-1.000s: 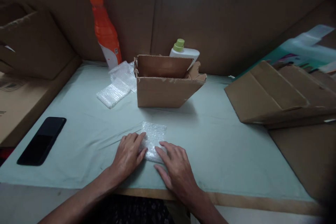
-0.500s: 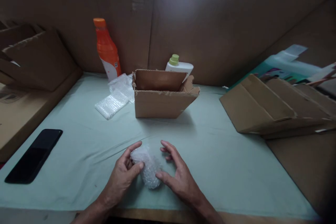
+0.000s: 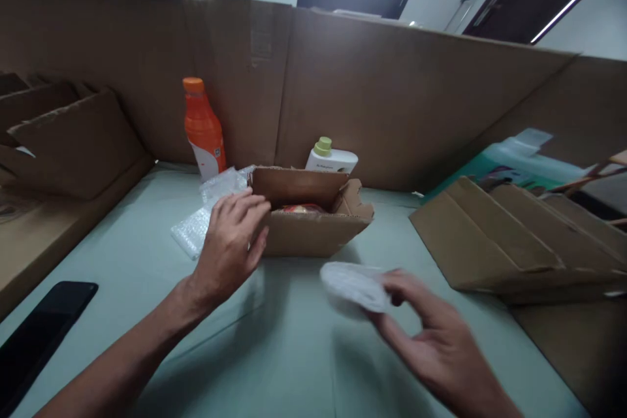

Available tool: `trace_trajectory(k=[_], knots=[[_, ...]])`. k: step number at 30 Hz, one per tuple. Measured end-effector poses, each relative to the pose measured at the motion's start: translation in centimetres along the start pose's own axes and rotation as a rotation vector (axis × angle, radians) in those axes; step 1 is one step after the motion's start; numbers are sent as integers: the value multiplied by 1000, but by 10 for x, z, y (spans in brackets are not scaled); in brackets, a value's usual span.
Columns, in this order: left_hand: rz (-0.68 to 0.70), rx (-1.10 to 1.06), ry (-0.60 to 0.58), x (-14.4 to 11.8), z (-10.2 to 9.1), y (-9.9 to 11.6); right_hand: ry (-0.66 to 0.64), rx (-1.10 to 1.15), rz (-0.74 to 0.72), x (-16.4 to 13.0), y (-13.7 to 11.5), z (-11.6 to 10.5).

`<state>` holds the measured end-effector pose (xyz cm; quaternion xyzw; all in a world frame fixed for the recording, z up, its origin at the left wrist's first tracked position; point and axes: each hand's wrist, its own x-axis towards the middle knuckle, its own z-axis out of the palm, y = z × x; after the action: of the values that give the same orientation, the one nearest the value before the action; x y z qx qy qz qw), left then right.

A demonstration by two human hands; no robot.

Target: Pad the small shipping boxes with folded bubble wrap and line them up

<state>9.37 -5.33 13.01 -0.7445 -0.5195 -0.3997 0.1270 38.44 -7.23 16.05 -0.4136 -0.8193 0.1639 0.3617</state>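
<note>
Green table (image 3: 147, 287), left hand (image 3: 230, 245) (fingers loose) at open box (image 3: 313, 232), right hand (image 3: 431, 339) pinching bubble-wrap bundle (image 3: 353, 285)

The worktop (image 3: 294, 353) is covered by a pale green cloth and walled in at the back by upright cardboard sheets (image 3: 392, 98). Near its middle stands a small open cardboard box (image 3: 313, 232), flaps up. Behind the box stands a white bottle with a green cap (image 3: 329, 158), and to its left an orange bottle (image 3: 202, 130). Pieces of bubble wrap (image 3: 196, 230) lie between the orange bottle and the box. A black phone (image 3: 39, 333) lies flat at the near left edge. Flattened cardboard boxes (image 3: 519, 241) are stacked on the right side, and more folded cardboard (image 3: 68, 144) rests at the far left
</note>
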Motion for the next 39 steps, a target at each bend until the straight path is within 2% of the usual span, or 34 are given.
trace_trajectory(k=[2, 4, 6, 9, 12, 15, 20, 24, 27, 30, 32, 34, 36, 39], knots=[[47, -20, -35, -5, 7, -3, 234, -43, 7, 22, 0, -20], [65, -48, -46, -16, 12, -2, 398, -57, 50, 46, 1, -32], [56, -65, -48, -24, 13, 1, 407, -54, 63, 71, 2, -33], [48, -57, -19, -29, 13, 2, 221, -9, 3, 105, 5, -21], [28, -40, -1, -28, 13, 2, 44, 0, -73, 129, 8, 1], [5, -57, -13, -29, 15, 2, -110, -67, -136, 152, 12, 28], [-2, -88, -22, -32, 17, 2, -454, 79, -165, 189, 27, 79], [-2, -107, -28, -31, 17, -1, -672, 31, -174, 205, 41, 111], [1, -121, -29, -29, 17, -2, -744, 4, -172, 209, 43, 118], [9, -132, -16, -29, 16, -2, -819, -62, -163, 208, 34, 107], [-16, -141, 21, -32, 15, -1, -783, -142, -133, 203, 27, 89], [-77, -160, 85, -37, 15, -3, -642, -184, -96, 188, 19, 65], [-153, -184, 142, -44, 14, -6, -408, -187, -71, 160, 16, 38], [-242, -204, 168, -50, 14, -14, 27, -200, -41, 103, 18, 3]])
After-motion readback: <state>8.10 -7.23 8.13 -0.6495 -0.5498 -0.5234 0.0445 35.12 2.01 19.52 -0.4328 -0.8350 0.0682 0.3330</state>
